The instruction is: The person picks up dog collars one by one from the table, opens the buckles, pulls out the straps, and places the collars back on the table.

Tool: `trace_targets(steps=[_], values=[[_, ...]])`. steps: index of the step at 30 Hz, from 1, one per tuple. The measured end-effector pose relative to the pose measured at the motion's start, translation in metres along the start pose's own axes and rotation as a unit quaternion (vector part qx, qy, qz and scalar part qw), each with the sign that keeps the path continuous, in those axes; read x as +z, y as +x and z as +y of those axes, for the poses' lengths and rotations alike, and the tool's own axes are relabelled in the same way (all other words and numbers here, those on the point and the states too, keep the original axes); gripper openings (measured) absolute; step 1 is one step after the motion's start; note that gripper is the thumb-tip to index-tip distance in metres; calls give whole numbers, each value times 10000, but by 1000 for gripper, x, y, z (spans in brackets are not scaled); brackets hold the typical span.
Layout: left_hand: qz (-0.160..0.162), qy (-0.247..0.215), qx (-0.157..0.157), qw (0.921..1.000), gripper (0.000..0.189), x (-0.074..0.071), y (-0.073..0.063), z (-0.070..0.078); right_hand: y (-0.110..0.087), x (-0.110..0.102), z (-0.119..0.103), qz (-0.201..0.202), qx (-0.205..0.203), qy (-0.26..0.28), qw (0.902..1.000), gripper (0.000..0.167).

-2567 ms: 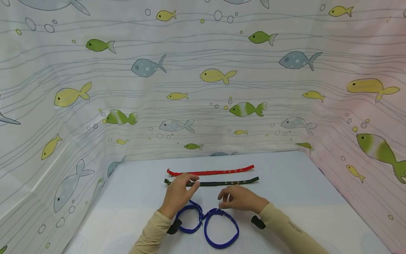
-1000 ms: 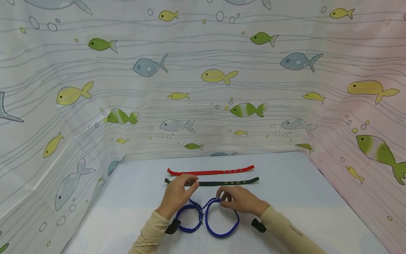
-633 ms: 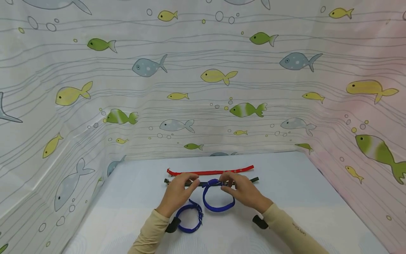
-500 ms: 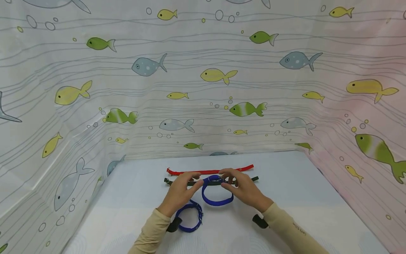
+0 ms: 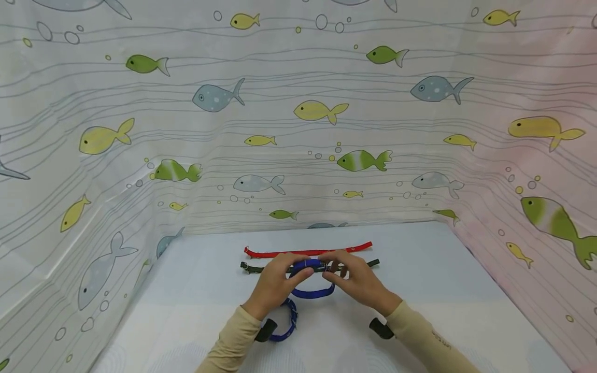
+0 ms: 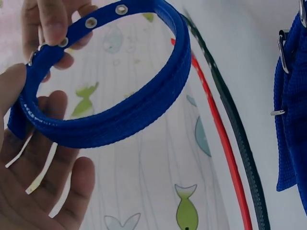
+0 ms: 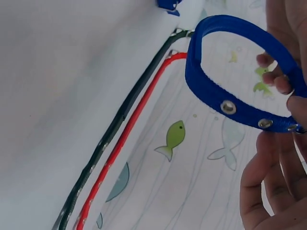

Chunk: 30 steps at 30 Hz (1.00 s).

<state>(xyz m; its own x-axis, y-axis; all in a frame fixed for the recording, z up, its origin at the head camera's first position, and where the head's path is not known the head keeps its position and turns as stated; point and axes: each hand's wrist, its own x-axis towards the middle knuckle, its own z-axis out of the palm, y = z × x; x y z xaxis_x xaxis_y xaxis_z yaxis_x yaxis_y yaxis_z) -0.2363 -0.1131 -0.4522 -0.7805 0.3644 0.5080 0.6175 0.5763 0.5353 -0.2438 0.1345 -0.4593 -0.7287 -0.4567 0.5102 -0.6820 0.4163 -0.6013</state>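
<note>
Both hands hold a blue collar (image 5: 312,294) raised above the table, buckled into a loop with metal eyelets along its strap. My left hand (image 5: 275,284) pinches it by the buckle end, thumb in front and fingers behind. Opposite, my right hand (image 5: 358,278) pinches the strap near the buckle with thumb and fingertips. In the left wrist view the collar (image 6: 115,128) hangs as a wide loop, a short strap end sticking out by the left thumb. A second blue collar (image 5: 281,338), also looped, lies on the table below the left hand, partly hidden by the wrist camera.
A red collar (image 5: 359,248) and a dark green collar (image 5: 253,269) lie stretched out side by side beyond the hands, partly covered by them. Fish-printed curtain (image 5: 396,134) encloses the back and sides of the white table (image 5: 420,311).
The right hand has lifted the larger blue collar off the table, away from the other blue one, toward the left hand. The left hand has moved slightly right and taken hold of it.
</note>
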Motion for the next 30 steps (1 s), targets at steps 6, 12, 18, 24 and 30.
trace_targets(steps=[6,12,18,24,30], values=[[197,238,632,9975,31,0,0,0,2,0,-5,-128,-126,-218,9996,31],[115,326,928,9951,33,4,0,-1,3,-2,-9,-28,-430,-719,9965,25],[84,145,926,9956,34,3,0,3,3,-3,-11,-1,-451,-448,9980,22],[228,-88,1036,9943,29,2,1,5,3,-4,-10,133,-355,-36,9993,20],[315,-170,909,9952,25,0,-1,4,2,0,-6,360,-386,299,9982,18]])
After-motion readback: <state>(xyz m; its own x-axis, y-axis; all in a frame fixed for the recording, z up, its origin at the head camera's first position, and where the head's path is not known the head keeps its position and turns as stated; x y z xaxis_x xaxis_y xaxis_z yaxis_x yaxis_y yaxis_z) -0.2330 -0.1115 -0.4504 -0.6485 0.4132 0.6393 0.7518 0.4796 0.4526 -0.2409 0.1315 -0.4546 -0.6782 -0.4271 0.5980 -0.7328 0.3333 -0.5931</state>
